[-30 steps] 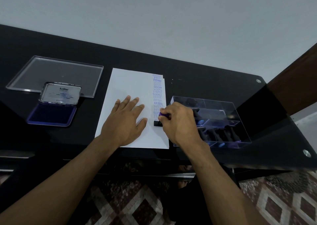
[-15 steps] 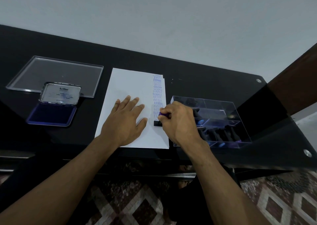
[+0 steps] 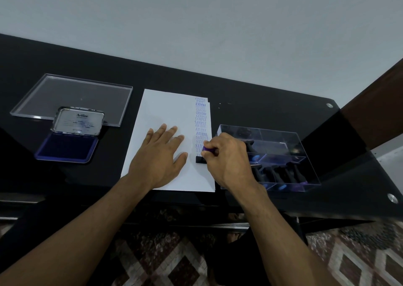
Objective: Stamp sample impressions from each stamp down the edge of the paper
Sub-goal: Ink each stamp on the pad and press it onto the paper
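- The right hand [image 3: 229,161] curls its fingers round a stamp [image 3: 204,154] with a purple top and a black base, the base pressed down on the paper [image 3: 165,111] near its right edge.
- The left hand [image 3: 158,157] lies flat on the paper with fingers straight and spread, palm down, just left of the stamp and holding nothing.
- The paper is a white sheet lying on the black desk [image 3: 261,106], between the ink pad and the clear box.
- A column of blue impressions [image 3: 201,122] runs down the right edge of the sheet; readable words include FRAGILE, SAMPLE and AIR MAIL. The lowest ones are partly hidden by the right hand.
- A clear plastic box [image 3: 283,154] with compartments sits on the desk just right of the paper; several more stamps [image 3: 281,174] with dark handles lie in its near compartments. How many there are cannot be told.
- An open ink pad [image 3: 67,148] with a blue inking surface sits well to the left of the paper, its metal lid [image 3: 78,121] tilted up and printed "Artline".
- A flat clear plastic lid [image 3: 72,96] lies on the desk behind the ink pad, its near edge partly covered by the pad's raised lid.
- A patterned floor [image 3: 349,259] shows beyond the near edge of the desk.
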A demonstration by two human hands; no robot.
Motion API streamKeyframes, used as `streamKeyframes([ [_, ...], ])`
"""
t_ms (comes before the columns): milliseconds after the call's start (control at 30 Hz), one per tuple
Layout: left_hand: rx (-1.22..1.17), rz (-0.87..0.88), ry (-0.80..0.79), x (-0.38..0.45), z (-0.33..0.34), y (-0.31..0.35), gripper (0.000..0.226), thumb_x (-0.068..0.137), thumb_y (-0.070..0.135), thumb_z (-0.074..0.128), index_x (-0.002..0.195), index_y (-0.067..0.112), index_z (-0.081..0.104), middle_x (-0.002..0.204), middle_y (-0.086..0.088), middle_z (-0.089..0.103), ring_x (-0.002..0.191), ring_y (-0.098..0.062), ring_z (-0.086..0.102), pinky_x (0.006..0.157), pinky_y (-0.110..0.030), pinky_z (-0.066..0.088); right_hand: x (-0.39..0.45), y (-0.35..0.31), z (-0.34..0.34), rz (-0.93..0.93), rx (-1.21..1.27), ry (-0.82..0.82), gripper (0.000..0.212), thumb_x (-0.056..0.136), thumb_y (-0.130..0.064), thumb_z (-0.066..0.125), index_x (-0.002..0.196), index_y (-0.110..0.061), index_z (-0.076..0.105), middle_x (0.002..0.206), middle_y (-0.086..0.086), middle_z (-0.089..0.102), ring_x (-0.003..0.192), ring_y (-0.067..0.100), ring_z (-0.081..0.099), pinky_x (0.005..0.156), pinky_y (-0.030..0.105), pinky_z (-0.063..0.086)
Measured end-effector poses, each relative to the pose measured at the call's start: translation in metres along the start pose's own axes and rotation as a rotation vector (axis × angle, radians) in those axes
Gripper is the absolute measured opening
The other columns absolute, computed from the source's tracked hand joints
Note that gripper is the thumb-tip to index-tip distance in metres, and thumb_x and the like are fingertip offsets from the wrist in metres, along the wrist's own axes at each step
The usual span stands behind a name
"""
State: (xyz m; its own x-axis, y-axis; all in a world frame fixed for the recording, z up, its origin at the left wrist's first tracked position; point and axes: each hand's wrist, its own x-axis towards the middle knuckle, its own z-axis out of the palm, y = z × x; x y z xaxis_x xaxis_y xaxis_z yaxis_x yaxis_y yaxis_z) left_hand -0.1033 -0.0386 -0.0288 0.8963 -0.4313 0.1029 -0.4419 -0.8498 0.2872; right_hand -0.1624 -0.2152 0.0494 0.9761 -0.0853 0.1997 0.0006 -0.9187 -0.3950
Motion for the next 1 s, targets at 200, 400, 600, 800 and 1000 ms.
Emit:
streamKeyframes([
  [200, 0.005, 0.0, 0.004, -0.001, 0.001, -0.001, 0.072, 0.093, 0.064, 0.02, 0.153, 0.027, 0.04, 0.166, 0.0, 0.024, 0.155, -0.023, 0.012, 0.126, -0.047, 0.009, -0.001, -0.001, 0.001, 0.003, 0.016, -0.011, 0.019, 0.09, -0.021, 0.071, 0.105, -0.012, 0.076, 0.1, 0.002, 0.065, 0.086, 0.013, 0.06, 0.082, 0.022, 0.052],
  [400, 0.0, 0.011, 0.017, -0.001, 0.002, -0.002, 0.071, 0.095, 0.063, 0.022, 0.152, 0.026, 0.042, 0.165, -0.001, 0.026, 0.155, -0.023, 0.014, 0.126, -0.047, 0.009, 0.002, 0.0, 0.002, 0.013, 0.031, -0.001, 0.012, 0.089, -0.018, 0.071, 0.098, -0.011, 0.077, 0.094, 0.002, 0.064, 0.082, 0.012, 0.06, 0.077, 0.022, 0.052],
  [600, 0.013, 0.013, 0.023, 0.0, 0.005, -0.004, 0.07, 0.096, 0.063, 0.023, 0.152, 0.027, 0.042, 0.165, -0.001, 0.026, 0.155, -0.024, 0.014, 0.125, -0.045, 0.006, 0.001, 0.001, 0.003, 0.013, 0.044, 0.014, 0.012, 0.089, -0.018, 0.071, 0.098, -0.011, 0.076, 0.095, 0.002, 0.064, 0.081, 0.012, 0.06, 0.077, 0.022, 0.052],
  [800, 0.004, 0.022, 0.024, 0.0, 0.005, -0.004, 0.069, 0.096, 0.063, 0.023, 0.152, 0.026, 0.042, 0.165, -0.001, 0.026, 0.155, -0.023, 0.014, 0.125, -0.045, 0.007, -0.001, 0.004, 0.003, 0.008, 0.09, 0.028, 0.016, 0.088, -0.019, 0.072, 0.101, -0.011, 0.075, 0.098, 0.001, 0.065, 0.082, 0.011, 0.059, 0.078, 0.019, 0.049],
  [1000, -0.004, 0.037, 0.036, -0.001, 0.006, -0.006, 0.071, 0.096, 0.064, 0.019, 0.151, 0.026, 0.042, 0.165, 0.0, 0.027, 0.155, -0.023, 0.014, 0.126, -0.045, 0.007, -0.013, 0.014, -0.001, 0.114, 0.347, 0.277, 0.016, 0.084, -0.016, 0.075, 0.098, -0.021, 0.074, 0.091, -0.008, 0.066, 0.074, 0.004, 0.061, 0.069, 0.009, 0.048],
])
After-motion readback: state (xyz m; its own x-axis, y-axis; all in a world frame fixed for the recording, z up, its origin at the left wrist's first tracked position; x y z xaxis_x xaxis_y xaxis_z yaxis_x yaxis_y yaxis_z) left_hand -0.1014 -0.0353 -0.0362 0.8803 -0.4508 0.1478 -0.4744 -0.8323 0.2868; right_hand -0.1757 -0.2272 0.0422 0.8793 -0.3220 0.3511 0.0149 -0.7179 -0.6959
